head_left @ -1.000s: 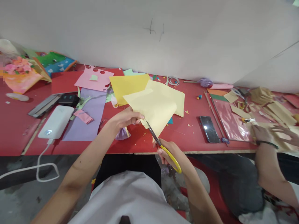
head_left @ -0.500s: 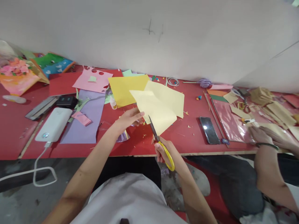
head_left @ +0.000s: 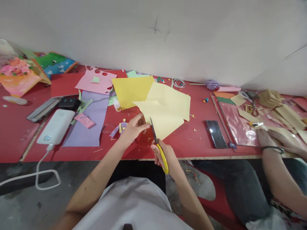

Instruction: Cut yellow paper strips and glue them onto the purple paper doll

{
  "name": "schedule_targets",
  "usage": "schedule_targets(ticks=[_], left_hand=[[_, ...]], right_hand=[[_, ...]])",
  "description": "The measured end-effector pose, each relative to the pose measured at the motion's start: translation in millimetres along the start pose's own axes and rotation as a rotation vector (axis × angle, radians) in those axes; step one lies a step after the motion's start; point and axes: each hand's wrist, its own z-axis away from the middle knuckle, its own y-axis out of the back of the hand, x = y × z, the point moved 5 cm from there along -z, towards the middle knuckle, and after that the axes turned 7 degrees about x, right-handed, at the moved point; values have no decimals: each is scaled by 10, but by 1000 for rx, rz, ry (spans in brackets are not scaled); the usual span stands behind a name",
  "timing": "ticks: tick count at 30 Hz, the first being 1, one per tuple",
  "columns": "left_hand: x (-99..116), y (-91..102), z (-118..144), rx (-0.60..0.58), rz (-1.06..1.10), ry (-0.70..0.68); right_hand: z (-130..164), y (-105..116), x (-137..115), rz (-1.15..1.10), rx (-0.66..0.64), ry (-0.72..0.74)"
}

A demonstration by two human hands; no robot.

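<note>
My right hand (head_left: 164, 152) grips yellow-handled scissors (head_left: 154, 132), whose dark blades point up and left, close together. To their left my left hand (head_left: 134, 127) pinches a tiny pale scrap of paper (head_left: 148, 122) beside the blade tips; the fingers partly cover it. Two pale yellow sheets (head_left: 168, 123) overlap on the red table just beyond the scissors, the nearer one with a slightly curled edge. A deeper yellow sheet (head_left: 131, 91) lies behind them. Partly covered by my left hand is a small purple-and-yellow paper figure (head_left: 122, 125).
On the left are a white power bank (head_left: 56, 126) with a cable, purple paper (head_left: 88, 127) and pink paper with cut-out holes (head_left: 92, 81). A glue bottle (head_left: 117, 104) stands mid-table. To the right lie a phone (head_left: 216, 134) and a co-worker's hands (head_left: 270, 139).
My left hand has let go of the nearer pale sheet, which has sunk toward the table. The scissors have shifted slightly left and turned more upright.
</note>
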Motion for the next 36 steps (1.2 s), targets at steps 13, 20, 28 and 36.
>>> schedule_targets(ticks=[13,20,28,36], left_hand=[[5,-2,-33,-5,-40,32],[-68,22,-62,7,-44,54],[-43,20,-83,46,-37,13],[5,25,-71,-3,-66,12]], right_hand=[[4,-26,-32,-46,-7,-24],[52,-15,-155,-38,48,-8],[37,-45,-81,-37,34,-29],[51,-29,-86,-54,23,-20]])
